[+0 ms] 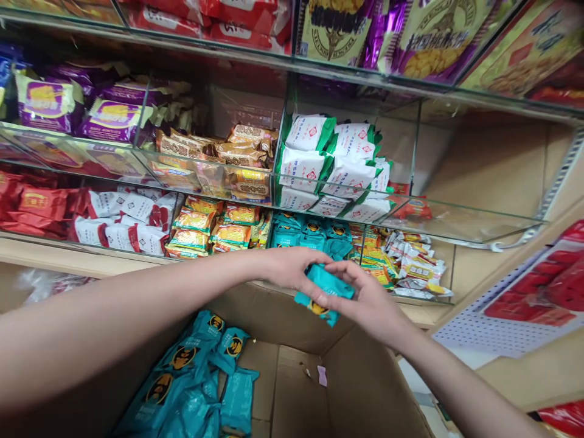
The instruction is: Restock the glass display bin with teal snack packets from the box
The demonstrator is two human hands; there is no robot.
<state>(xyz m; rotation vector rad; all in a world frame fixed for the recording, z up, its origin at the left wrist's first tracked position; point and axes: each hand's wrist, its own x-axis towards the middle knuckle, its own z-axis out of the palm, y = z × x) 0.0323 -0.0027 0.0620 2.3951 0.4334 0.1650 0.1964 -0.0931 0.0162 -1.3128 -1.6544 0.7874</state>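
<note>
My left hand (pixel 292 271) and my right hand (pixel 365 298) grip one teal snack packet (pixel 327 286) between them, thumbs on its near side. The packet is tilted and hangs over the far edge of an open cardboard box (pixel 374 377). Just behind my hands, teal packets (pixel 314 228) of the same kind fill a low shelf compartment. More teal packets (pixel 182 371) lie heaped in the left part of the box. My fingers cover part of the held packet.
Above, a glass-fronted shelf holds white-and-green packets (pixel 305 164), brown packets (pixel 246 155) and purple packets (pixel 50 103). Yellow-orange packets (pixel 191 225) flank the teal compartment on the left, white-and-yellow ones (pixel 420 264) on the right. The glass shelf edge (pixel 456 222) juts out above my hands.
</note>
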